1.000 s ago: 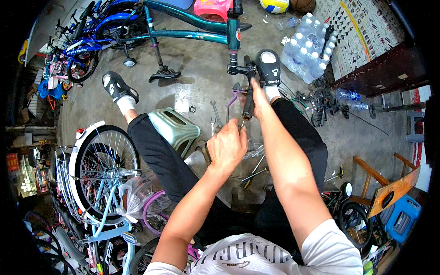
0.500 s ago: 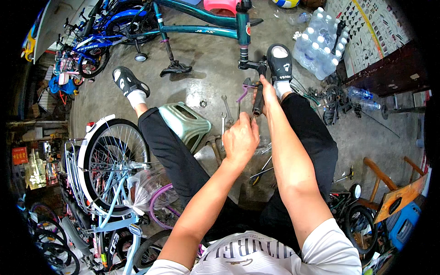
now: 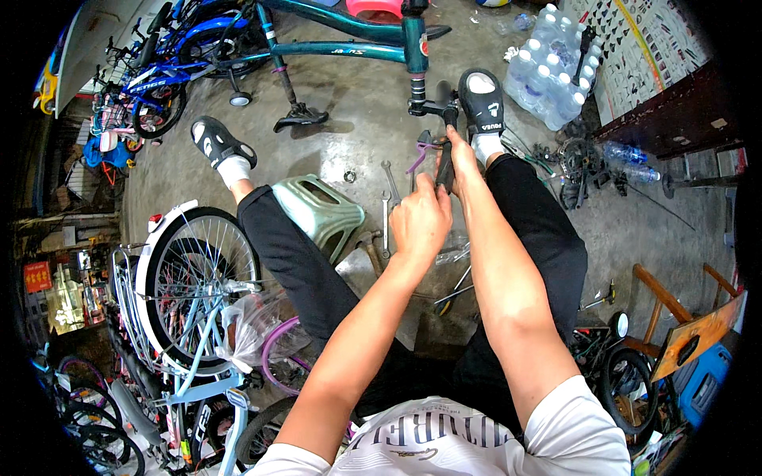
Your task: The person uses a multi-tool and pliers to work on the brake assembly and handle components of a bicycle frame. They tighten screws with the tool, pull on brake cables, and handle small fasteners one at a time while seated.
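Note:
My right hand (image 3: 463, 165) wraps round the black handlebar grip (image 3: 445, 173), which points down toward me from the stem (image 3: 423, 106) under a teal bike frame (image 3: 349, 51). My left hand (image 3: 421, 218) is closed at the near end of that grip; what its fingers hold is hidden. A purple piece with a dark end (image 3: 421, 157) lies just left of the grip. Several spanners (image 3: 386, 226) lie on the concrete floor below, beside a pale green plastic stool (image 3: 317, 206) that is tipped over near my left leg.
Blue bikes (image 3: 159, 83) stand at upper left, a light blue bike (image 3: 190, 333) at lower left. A pack of water bottles (image 3: 548, 83), loose bike parts (image 3: 573, 178), a leaning board (image 3: 647, 55) and a wooden chair (image 3: 675, 349) are on the right.
My left hand has crept up toward the grip's end, and my right hand sits slightly higher with the handlebar. The whole view has shifted a little.

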Motion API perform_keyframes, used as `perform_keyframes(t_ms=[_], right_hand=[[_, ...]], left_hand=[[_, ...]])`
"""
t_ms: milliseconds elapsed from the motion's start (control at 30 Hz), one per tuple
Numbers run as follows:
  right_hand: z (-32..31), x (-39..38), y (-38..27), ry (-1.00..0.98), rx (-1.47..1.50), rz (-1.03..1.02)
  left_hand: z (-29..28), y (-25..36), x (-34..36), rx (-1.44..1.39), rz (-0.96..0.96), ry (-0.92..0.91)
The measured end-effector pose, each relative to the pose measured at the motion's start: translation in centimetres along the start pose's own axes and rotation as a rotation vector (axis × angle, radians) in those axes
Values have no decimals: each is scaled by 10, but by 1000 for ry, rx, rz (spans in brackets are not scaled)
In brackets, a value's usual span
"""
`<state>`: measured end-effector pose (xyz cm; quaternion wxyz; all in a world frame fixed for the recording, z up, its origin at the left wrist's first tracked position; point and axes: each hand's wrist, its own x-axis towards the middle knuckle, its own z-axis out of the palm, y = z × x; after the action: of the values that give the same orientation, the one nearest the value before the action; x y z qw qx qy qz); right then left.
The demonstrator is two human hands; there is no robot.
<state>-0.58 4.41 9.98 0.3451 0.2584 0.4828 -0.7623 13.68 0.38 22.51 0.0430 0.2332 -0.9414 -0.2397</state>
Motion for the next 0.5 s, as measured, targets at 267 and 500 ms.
perform_keyframes(t_ms=[267,500], right_hand=[[-2,5,6,10,59,21],[4,-5,-1,24,57,48]], left_hand=[[-3,0,-8,-139,-67,24],[-5,5,-10,-105,-140,-46]])
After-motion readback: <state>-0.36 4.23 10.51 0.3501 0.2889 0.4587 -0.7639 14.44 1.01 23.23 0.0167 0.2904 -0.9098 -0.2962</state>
